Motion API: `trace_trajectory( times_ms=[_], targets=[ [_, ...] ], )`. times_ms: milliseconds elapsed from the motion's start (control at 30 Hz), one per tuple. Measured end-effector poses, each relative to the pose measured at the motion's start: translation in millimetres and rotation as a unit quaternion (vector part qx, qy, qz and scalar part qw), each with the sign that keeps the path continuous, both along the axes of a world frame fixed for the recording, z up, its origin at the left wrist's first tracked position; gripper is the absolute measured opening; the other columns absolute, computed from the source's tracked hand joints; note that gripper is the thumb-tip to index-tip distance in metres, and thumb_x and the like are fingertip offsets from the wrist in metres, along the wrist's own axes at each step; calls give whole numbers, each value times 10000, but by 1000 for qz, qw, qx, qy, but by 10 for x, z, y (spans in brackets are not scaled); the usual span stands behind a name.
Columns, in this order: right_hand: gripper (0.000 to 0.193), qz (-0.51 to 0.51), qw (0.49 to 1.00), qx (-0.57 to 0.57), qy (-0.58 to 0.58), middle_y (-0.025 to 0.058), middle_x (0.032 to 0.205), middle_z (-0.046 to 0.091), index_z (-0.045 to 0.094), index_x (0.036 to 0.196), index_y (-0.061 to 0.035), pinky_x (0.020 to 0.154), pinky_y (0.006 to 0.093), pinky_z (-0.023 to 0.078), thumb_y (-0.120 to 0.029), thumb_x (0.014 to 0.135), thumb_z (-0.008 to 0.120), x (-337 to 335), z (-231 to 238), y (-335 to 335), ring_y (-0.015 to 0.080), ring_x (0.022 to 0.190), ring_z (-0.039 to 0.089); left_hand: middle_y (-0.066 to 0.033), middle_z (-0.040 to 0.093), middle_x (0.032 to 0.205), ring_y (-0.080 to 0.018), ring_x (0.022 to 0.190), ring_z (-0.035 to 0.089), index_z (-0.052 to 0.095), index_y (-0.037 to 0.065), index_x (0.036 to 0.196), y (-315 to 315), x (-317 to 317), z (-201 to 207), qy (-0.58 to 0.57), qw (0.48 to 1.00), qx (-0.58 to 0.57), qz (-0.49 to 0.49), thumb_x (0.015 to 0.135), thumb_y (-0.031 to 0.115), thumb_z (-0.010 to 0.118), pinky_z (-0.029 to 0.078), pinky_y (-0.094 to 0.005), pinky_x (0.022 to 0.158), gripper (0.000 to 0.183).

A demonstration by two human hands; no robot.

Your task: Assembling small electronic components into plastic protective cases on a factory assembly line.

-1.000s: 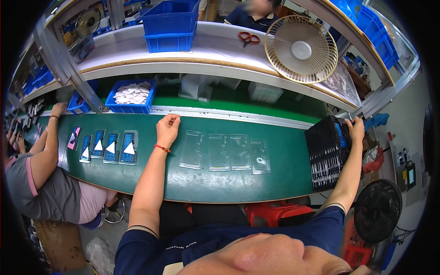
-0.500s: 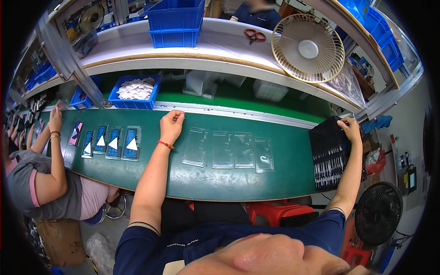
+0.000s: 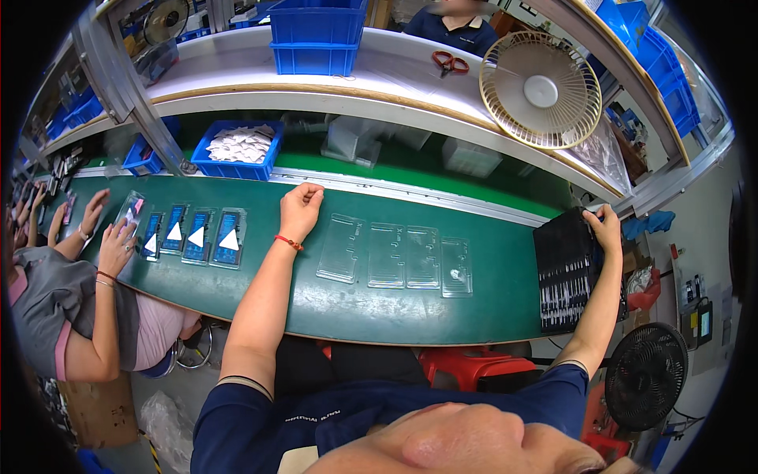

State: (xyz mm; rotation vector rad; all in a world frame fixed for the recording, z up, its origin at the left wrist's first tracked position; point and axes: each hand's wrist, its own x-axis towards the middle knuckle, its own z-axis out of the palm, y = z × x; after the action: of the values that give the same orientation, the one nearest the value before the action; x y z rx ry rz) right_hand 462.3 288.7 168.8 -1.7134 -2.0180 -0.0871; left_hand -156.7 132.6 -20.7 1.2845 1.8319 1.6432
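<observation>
My left hand point(image 3: 302, 209), with a red cord at its wrist, is closed above the far part of the green table point(image 3: 379, 316). What its fingers hold, if anything, is hidden. To its right lie several clear plastic trays, among them a wide one point(image 3: 342, 249) and a narrower one point(image 3: 456, 268). My right hand point(image 3: 605, 230) has its fingers closed at the far right corner of a black slotted tray point(image 3: 562, 249). Rows of thin dark pieces with bright edges fill this tray. Left of my left hand, several clear trays hold blue-screened phones point(image 3: 229, 241) with white triangles on them.
A co-worker's hand point(image 3: 117, 245) reaches over the phones at the left. A blue bin point(image 3: 237, 162) of white packets stands behind them. The shelf above carries stacked blue bins point(image 3: 316, 57), red-handled scissors point(image 3: 450, 63) and a caged fan point(image 3: 541, 91). A red stool point(image 3: 474, 365) is under the table.
The co-worker's hand has come in over the leftmost phones, and a clear tray there has shifted. My right hand stays at the black tray's corner with a small finger change. The view has turned slightly.
</observation>
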Motion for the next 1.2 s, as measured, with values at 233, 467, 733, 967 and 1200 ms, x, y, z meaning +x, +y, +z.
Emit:
trace_trajectory(
  times_ms=[233,467,733,967,1200],
  targets=[
    [345,-59,933,346,-85,134,682,542,509,710,-23,577,401,426,-286,834,695,-663,356,-494,323,618,534,-50,679,769,-87,674,607,688,8,913,-71,204,176,-25,996,72,-37,851,72,643,497,-244,628,100],
    [279,229,939,129,221,72,610,497,532,645,-13,513,296,394,-130,744,766,-2796,-288,-1550,168,541,452,-120,511,1330,-182,1241,470,408,59,1396,-590,1188,526,-178,862,-1,-474,801,121,733,451,-338,954,681],
    [367,295,902,20,314,98,634,508,515,677,-13,522,335,399,-248,733,791,-4249,-894,-1844,227,555,474,-50,513,1188,-137,1086,506,396,25,1313,-745,1148,239,-426,776,-9,-466,769,6,677,437,-285,909,612],
    [460,416,830,-124,351,89,1005,622,576,1195,-20,759,306,509,-166,791,738,-4022,-1064,-1341,181,843,588,-112,608,1106,-238,952,649,487,54,1250,-738,856,443,-491,781,-63,-380,829,4,654,606,-375,670,456],
    [291,339,697,-382,503,23,816,641,582,1098,-14,623,222,483,-85,839,694,-3899,-1196,-1289,81,700,585,-113,618,1051,-221,852,665,463,57,1269,-742,684,495,-504,788,-78,-345,822,40,682,602,-339,564,498]
  ],
)
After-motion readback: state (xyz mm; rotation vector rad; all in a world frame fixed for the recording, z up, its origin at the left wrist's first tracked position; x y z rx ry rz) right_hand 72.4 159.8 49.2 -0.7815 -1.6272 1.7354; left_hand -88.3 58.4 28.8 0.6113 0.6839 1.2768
